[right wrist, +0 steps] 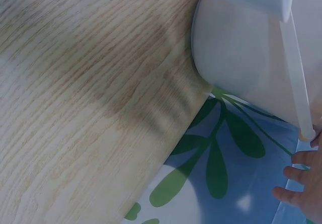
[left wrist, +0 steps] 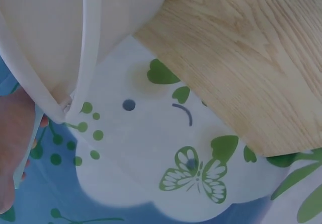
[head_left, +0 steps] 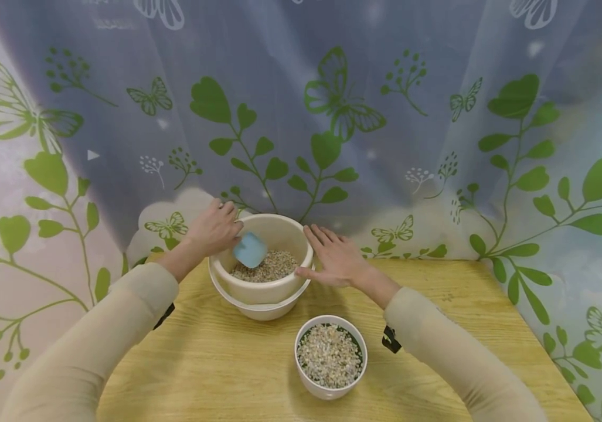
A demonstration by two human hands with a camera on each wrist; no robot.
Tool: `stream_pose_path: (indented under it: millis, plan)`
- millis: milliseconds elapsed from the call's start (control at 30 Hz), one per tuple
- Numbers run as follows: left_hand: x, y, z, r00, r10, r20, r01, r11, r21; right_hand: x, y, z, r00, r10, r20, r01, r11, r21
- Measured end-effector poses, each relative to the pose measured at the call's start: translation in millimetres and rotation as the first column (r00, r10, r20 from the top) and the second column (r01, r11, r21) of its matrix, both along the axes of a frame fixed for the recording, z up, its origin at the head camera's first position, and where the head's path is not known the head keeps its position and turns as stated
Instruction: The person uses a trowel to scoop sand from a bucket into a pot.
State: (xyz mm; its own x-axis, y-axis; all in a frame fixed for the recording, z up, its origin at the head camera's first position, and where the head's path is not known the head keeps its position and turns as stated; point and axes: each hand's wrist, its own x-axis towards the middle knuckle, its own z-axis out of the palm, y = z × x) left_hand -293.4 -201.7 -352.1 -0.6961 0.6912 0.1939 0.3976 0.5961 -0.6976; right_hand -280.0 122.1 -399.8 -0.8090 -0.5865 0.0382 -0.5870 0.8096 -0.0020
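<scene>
A cream bucket (head_left: 266, 291) with loose grain-like granules (head_left: 274, 266) inside stands at the table's back edge. Its pale carrying handle (left wrist: 90, 43) hangs down along the outside. My left hand (head_left: 216, 228), over the bucket's left rim, grips the handle of a light blue scoop (head_left: 250, 250). The scoop's head is tilted inside the bucket, above the granules. My right hand (head_left: 337, 258) rests on the right rim with fingers extended and thumb at the front edge. In the right wrist view, fingertips (right wrist: 297, 173) show beside the bucket wall.
A white bowl (head_left: 327, 394) stands on the wooden table (head_left: 200, 375) in front of the bucket, with similar granules heaped over something dark green. Behind the table hangs a blue curtain (head_left: 279, 117) printed with green leaves and butterflies, close to the bucket.
</scene>
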Motion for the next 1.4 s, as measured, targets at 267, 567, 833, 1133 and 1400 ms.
stream_pose_path:
  millis: [267,567,833,1133,1400]
  plan:
    - [-0.3,3.4,1.3,0.999,-0.014,-0.038,0.01,0.993,-0.114,0.2,0.1,-1.3,1.0,-0.001,-0.005,0.0,1.0,-0.015]
    - [-1.3,5.7,3.0,0.999,-0.023,-0.043,0.014,0.979,-0.203,-0.2,-0.6,-1.1,1.0,0.002,-0.009,-0.002,1.0,-0.006]
    - [-2.4,6.6,0.9,0.998,-0.043,-0.048,0.032,0.977,-0.211,-1.3,-0.5,-0.1,1.0,0.009,-0.026,-0.009,1.0,0.015]
    - [-4.5,9.7,-3.3,0.996,-0.092,-0.011,0.088,0.978,-0.187,-2.4,-0.2,-1.0,1.0,0.009,-0.027,-0.008,1.0,0.019]
    - [-5.9,13.7,-9.1,0.992,-0.127,0.024,0.13,0.981,-0.148,-2.7,0.2,-0.9,1.0,0.012,-0.015,-0.011,0.999,0.031]
